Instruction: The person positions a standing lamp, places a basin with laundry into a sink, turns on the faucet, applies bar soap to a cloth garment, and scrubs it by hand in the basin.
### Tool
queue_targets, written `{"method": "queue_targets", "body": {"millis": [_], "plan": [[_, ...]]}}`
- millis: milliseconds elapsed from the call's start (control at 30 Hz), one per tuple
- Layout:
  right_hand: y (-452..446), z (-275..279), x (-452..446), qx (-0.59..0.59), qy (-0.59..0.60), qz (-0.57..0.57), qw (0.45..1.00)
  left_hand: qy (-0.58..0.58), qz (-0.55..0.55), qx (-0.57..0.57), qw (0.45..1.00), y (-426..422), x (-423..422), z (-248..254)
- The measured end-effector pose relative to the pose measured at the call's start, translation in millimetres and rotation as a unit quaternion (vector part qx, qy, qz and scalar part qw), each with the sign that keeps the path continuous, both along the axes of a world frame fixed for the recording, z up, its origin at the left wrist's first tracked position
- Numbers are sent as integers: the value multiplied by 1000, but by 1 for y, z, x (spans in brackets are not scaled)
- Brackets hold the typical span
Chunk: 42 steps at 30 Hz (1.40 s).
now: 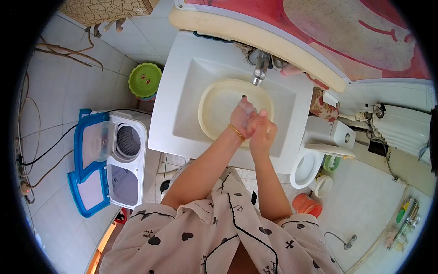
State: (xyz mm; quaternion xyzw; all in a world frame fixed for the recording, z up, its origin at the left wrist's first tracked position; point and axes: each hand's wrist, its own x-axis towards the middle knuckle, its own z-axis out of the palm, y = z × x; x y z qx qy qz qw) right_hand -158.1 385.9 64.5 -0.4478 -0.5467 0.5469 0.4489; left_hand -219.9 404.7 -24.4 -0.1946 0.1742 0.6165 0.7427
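Over a cream oval basin (207,112) set in the white sink (185,116), my two hands are pressed together. My left hand (242,118) has its fingers bent, with a gold bangle around the wrist below it. Against it lies my right hand (263,130), its fingers curled and closed. Whether anything is between the palms is hidden. The metal faucet (260,68) stands just beyond the hands, above the basin's far rim.
A small washing machine (132,160) with open blue lids is on the left, below a green tub (145,80). To the right are a toilet (306,169), an orange bucket (306,204) and a white bucket (322,186).
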Motion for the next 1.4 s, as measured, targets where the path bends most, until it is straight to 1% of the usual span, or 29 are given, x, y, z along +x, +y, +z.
{"method": "queue_targets", "body": {"millis": [33, 67, 133, 233, 333, 433, 533, 633, 667, 733, 767, 867, 933, 967, 1033, 1067, 1133, 1167, 1233, 1300, 1333, 1367, 1400], "plan": [[0, -4, 2, 2, -8, 5, 1000, 47, 1, -46, 998, 1, 1, 4], [0, -6, 3, 4, -16, 9, 1000, 44, 11, -65, 997, 1, 2, 8], [-1, -7, 1, 15, -40, -8, 999, 37, 29, -103, 994, 0, 1, 33], [0, -9, 0, 30, -65, -22, 997, 78, 18, -122, 989, 1, 3, 26], [0, -15, 2, 36, -82, -27, 996, 149, -10, -133, 980, -2, 5, 21], [0, -17, 2, 32, -99, -31, 994, 92, -16, -68, 993, -6, 2, 11], [1, -16, 1, 26, -109, -35, 993, 129, -17, -133, 983, -4, 4, 18], [2, -18, 2, 29, -112, -37, 993, 92, -19, -127, 987, -5, 4, 10], [2, -21, 3, 31, -113, -37, 992, 99, -18, -128, 987, -7, 4, 5], [4, -30, 4, -36, -105, -56, 992, 112, -17, -129, 985, -11, 7, -13], [7, -34, 5, -68, -100, -66, 990, 115, -39, -119, 986, -13, 7, -21], [21, -40, 11, -230, -17, -82, 969, 110, -96, -97, 984, -23, 1, -25], [24, -65, 24, -193, 17, -63, 979, 89, -125, -94, 984, -25, -5, -4], [25, -77, 32, -173, 33, -54, 983, 114, -133, -75, 982, -26, -8, 8], [27, -61, 37, -179, 43, -27, 983, 163, -150, -37, 975, -32, -18, 30], [27, -50, 38, -181, 49, -14, 982, 200, -143, 1, 969, -34, -22, 35], [28, -34, 39, -146, 40, 9, 988, 273, -129, 75, 951, -40, -31, 41], [28, -31, 40, -128, 36, 21, 991, 294, -127, 72, 945, -41, -35, 38], [30, -53, 48, -182, -33, 48, 982, 336, -123, 67, 931, -44, -41, 25], [27, -77, 52, -243, -83, 97, 962, 381, -145, -21, 913, -49, -37, -13], [24, -83, 52, -277, -100, 131, 947, 402, -155, -65, 900, -50, -37, -21], [22, -88, 53, -309, -116, 165, 930, 416, -158, -52, 894, -52, -38, -29], [23, -80, 51, -250, -140, 175, 942, 429, -162, -39, 888, -55, -41, -31]]}}
